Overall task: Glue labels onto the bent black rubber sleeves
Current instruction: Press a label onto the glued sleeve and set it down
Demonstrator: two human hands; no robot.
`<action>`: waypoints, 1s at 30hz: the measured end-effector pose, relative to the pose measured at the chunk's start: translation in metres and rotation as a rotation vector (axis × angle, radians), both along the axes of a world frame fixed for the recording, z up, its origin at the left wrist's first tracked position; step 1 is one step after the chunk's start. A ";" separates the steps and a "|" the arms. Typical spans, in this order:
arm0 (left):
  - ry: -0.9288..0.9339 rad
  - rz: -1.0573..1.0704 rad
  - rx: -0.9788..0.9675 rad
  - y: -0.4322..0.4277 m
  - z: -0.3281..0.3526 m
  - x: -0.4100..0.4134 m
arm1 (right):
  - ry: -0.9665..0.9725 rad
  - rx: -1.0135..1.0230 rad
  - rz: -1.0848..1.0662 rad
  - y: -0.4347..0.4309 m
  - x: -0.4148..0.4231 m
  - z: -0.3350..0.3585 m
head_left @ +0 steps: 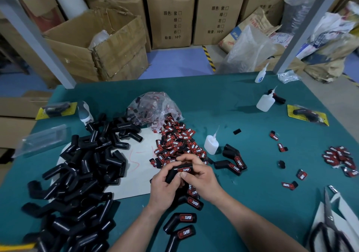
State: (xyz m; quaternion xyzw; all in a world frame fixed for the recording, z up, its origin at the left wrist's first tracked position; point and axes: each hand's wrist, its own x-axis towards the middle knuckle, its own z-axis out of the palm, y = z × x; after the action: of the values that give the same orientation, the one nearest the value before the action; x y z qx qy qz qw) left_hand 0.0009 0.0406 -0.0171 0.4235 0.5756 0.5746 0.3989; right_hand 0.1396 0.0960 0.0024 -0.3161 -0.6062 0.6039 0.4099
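Both hands close on one bent sleeve [172, 172]: the left hand [162, 184] curls round its lower leg from beneath, and the right hand [199, 174] pinches the upper leg, fingertips arched over the top and thumb pressing from the near side at the red-and-black label [184, 169]. The pinch looks meant to seat the label on the curved rubber while the glue takes, with the left hand bracing the part against that pressure. The sleeve is held just above the green table mat [252, 193], in front of the loose label heap [174, 145], so the next label is near. The nearest glue bottle [211, 144] stands upright just right of the heap, its thin nozzle pointing up, close to the right hand. Unlabelled sleeves [83, 166] lie heaped on the left, partly on a white sheet [136, 176]; labelled ones are set apart on the right [234, 161] and near the person [182, 224], probably to keep wet glue off the stock. The rubber is smooth, slightly glossy, tubular and elbowed; the labels are small, flat, rounded rectangles that seem flexible.
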 end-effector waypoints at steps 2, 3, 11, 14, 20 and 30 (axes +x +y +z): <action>-0.022 0.002 -0.002 0.000 0.000 0.001 | 0.030 -0.025 0.006 -0.001 0.000 0.002; -0.028 0.002 -0.001 0.000 0.000 0.001 | 0.043 -0.037 0.007 -0.001 0.000 0.003; -0.011 0.037 0.031 0.003 0.001 0.000 | 0.026 -0.026 -0.068 -0.003 -0.004 -0.010; -0.037 0.042 0.026 0.002 0.000 -0.002 | 0.038 -0.043 -0.131 -0.005 -0.007 -0.012; -0.119 0.025 -0.027 0.002 0.001 -0.005 | 0.038 -0.014 -0.115 0.004 0.001 -0.006; -0.189 0.037 -0.016 0.003 0.000 -0.004 | 0.091 -0.039 -0.043 0.009 0.004 -0.007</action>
State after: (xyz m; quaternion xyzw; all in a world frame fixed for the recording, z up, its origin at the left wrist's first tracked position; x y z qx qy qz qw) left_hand -0.0031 0.0433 -0.0166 0.3534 0.5478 0.6148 0.4439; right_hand 0.1437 0.1049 -0.0045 -0.3092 -0.5680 0.6204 0.4436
